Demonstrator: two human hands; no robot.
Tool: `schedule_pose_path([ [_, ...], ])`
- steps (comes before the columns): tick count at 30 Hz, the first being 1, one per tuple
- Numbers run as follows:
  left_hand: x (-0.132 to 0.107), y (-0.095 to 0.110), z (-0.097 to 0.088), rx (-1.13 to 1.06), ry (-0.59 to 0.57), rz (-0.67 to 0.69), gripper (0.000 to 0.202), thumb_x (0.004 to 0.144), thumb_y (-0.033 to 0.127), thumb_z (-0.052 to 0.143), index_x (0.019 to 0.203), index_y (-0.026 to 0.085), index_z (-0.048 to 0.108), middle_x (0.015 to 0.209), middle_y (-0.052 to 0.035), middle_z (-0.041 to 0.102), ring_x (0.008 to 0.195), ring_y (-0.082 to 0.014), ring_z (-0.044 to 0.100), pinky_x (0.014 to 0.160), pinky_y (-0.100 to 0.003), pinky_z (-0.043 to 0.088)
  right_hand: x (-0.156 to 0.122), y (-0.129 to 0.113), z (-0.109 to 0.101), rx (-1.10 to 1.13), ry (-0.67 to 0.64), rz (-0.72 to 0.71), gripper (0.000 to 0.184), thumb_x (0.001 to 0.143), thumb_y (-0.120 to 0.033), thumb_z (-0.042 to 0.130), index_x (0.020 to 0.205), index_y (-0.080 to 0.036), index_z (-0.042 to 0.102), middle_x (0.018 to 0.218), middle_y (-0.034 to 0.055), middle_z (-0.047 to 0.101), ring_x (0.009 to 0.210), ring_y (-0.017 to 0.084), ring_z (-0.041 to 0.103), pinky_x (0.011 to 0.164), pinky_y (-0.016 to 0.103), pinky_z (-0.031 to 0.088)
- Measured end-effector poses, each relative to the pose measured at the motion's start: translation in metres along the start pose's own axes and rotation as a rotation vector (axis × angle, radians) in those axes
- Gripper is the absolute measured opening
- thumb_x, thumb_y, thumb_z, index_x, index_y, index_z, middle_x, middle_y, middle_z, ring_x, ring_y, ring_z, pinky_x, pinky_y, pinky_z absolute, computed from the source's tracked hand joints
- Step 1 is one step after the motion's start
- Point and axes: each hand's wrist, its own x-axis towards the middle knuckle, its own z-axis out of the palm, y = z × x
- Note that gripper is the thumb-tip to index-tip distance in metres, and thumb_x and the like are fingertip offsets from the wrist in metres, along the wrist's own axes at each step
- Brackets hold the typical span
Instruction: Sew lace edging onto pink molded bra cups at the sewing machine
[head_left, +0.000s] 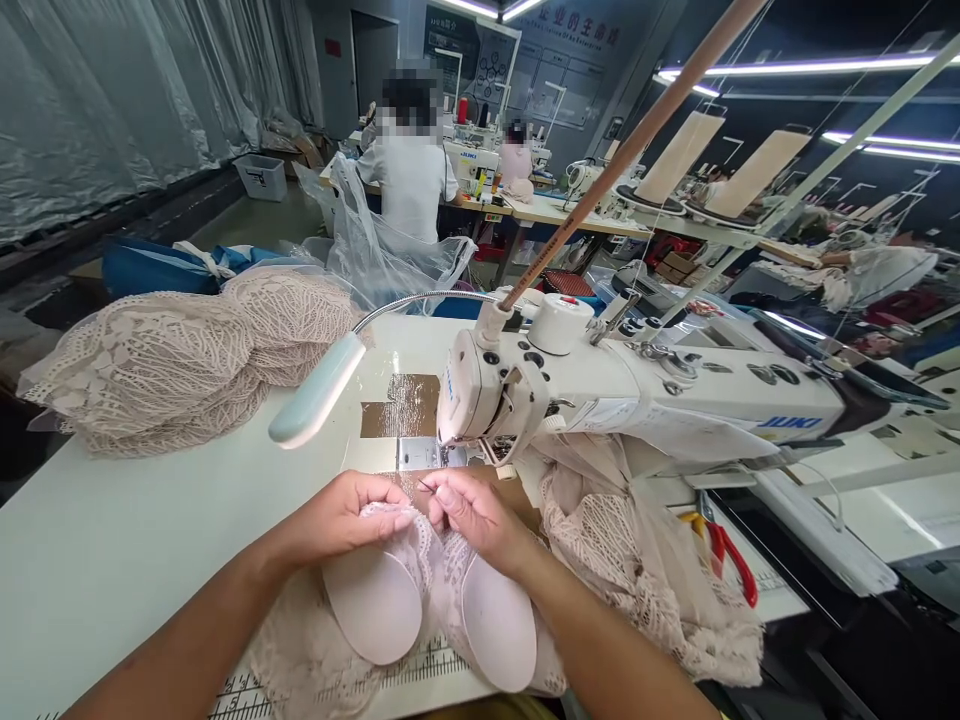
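A pale pink lace bra (379, 605) with two smooth moulded cups lies at the table's front edge, below the sewing machine's needle area. My left hand (360, 515) pinches the lace at the upper edge of the left cup between thumb and fingers. Close beside it, my right hand (469, 510) is closed, with fingertips around a thin dark pointed thing (426, 486) too small to name. The right cup (499, 622) hangs beneath my right hand. Just beyond both hands stands the white sewing machine (487, 390), its needle area partly hidden.
Beige lace pieces are heaped (172, 350) at the left; more lace (645, 560) lies at the right. Red-handled scissors (731, 560) rest beyond it. A lamp (319, 390) on a bent neck reaches over the table. A person in white (409, 185) sits ahead.
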Motion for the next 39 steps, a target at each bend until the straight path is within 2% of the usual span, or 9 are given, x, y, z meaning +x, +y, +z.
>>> schedule_pose_path([
  [5, 0.001, -0.002, -0.002, -0.05, 0.022, -0.021, 0.032, 0.082, 0.044, 0.062, 0.076, 0.013, 0.067, 0.068, -0.001, 0.055, 0.064, -0.0129, 0.043, 0.06, -0.025, 0.033, -0.001, -0.005, -0.007, -0.038, -0.027, -0.005, 0.031, 0.083, -0.034, 0.06, 0.11, -0.02, 0.067, 0.096, 0.0051, 0.067, 0.086, 0.018, 0.059, 0.079, 0.031, 0.047],
  [10, 0.005, -0.006, 0.0, -0.106, 0.004, -0.024, 0.035, 0.079, 0.044, 0.065, 0.065, 0.012, 0.061, 0.059, 0.0025, 0.042, 0.058, -0.0107, 0.033, 0.053, -0.024, 0.023, -0.001, -0.007, 0.001, -0.034, -0.049, 0.058, 0.024, 0.08, -0.029, 0.063, 0.102, -0.02, 0.069, 0.077, 0.0006, 0.063, 0.068, 0.014, 0.055, 0.062, 0.025, 0.045],
  [16, 0.005, -0.006, 0.001, -0.132, -0.014, -0.027, 0.032, 0.079, 0.041, 0.066, 0.064, 0.012, 0.063, 0.058, 0.0023, 0.045, 0.057, -0.0104, 0.036, 0.054, -0.023, 0.027, 0.0, -0.007, 0.008, -0.007, 0.015, 0.036, 0.015, 0.082, -0.027, 0.062, 0.091, -0.018, 0.069, 0.085, 0.0031, 0.067, 0.076, 0.015, 0.058, 0.069, 0.026, 0.046],
  [19, 0.006, -0.004, 0.003, -0.121, -0.002, -0.026, 0.029, 0.078, 0.04, 0.066, 0.072, 0.012, 0.069, 0.065, -0.0012, 0.056, 0.063, -0.0132, 0.045, 0.06, -0.025, 0.035, 0.002, -0.004, 0.01, 0.111, 0.053, 0.077, 0.019, 0.081, -0.03, 0.063, 0.093, -0.016, 0.066, 0.079, 0.0021, 0.063, 0.068, 0.013, 0.055, 0.064, 0.025, 0.045],
  [22, 0.005, -0.002, 0.004, -0.133, -0.031, -0.025, 0.03, 0.078, 0.041, 0.065, 0.07, 0.013, 0.067, 0.062, 0.0006, 0.053, 0.06, -0.0119, 0.043, 0.058, -0.024, 0.035, 0.005, -0.001, 0.013, 0.199, -0.003, 0.12, 0.034, 0.074, -0.033, 0.07, 0.104, -0.017, 0.062, 0.078, -0.0004, 0.059, 0.063, 0.011, 0.052, 0.059, 0.024, 0.044],
  [28, -0.013, 0.003, -0.02, 0.03, -0.196, -0.146, 0.02, 0.073, 0.034, 0.068, 0.08, 0.016, 0.063, 0.074, 0.0004, 0.056, 0.064, -0.0142, 0.049, 0.054, -0.022, 0.034, 0.006, -0.001, 0.004, -0.149, 0.068, 0.153, 0.012, 0.081, -0.027, 0.06, 0.075, -0.017, 0.064, 0.073, 0.0005, 0.06, 0.069, 0.014, 0.052, 0.062, 0.024, 0.041],
  [33, -0.024, 0.005, -0.038, 0.112, -0.067, -0.141, 0.026, 0.082, 0.04, 0.058, 0.073, 0.016, 0.059, 0.068, 0.0005, 0.05, 0.063, -0.0134, 0.045, 0.056, -0.023, 0.034, 0.003, 0.001, 0.0, -0.049, -0.176, 0.209, 0.023, 0.087, -0.036, 0.054, 0.075, -0.018, 0.062, 0.063, -0.0019, 0.054, 0.055, 0.01, 0.044, 0.05, 0.022, 0.035],
  [35, -0.025, 0.007, -0.037, 0.115, -0.036, -0.116, 0.029, 0.083, 0.043, 0.056, 0.074, 0.016, 0.059, 0.07, 0.0003, 0.049, 0.064, -0.0137, 0.045, 0.057, -0.023, 0.035, 0.003, 0.001, 0.004, 0.018, -0.105, 0.182, 0.028, 0.09, -0.04, 0.049, 0.081, -0.018, 0.064, 0.073, 0.0005, 0.06, 0.06, 0.011, 0.048, 0.055, 0.023, 0.039],
  [39, -0.021, 0.008, -0.029, 0.12, 0.015, -0.123, 0.029, 0.084, 0.045, 0.056, 0.08, 0.016, 0.062, 0.074, -0.0001, 0.052, 0.068, -0.0147, 0.048, 0.06, -0.023, 0.037, 0.006, -0.001, 0.013, 0.031, -0.022, 0.153, 0.021, 0.079, -0.036, 0.065, 0.091, -0.018, 0.064, 0.079, 0.0002, 0.06, 0.069, 0.013, 0.052, 0.064, 0.025, 0.043],
])
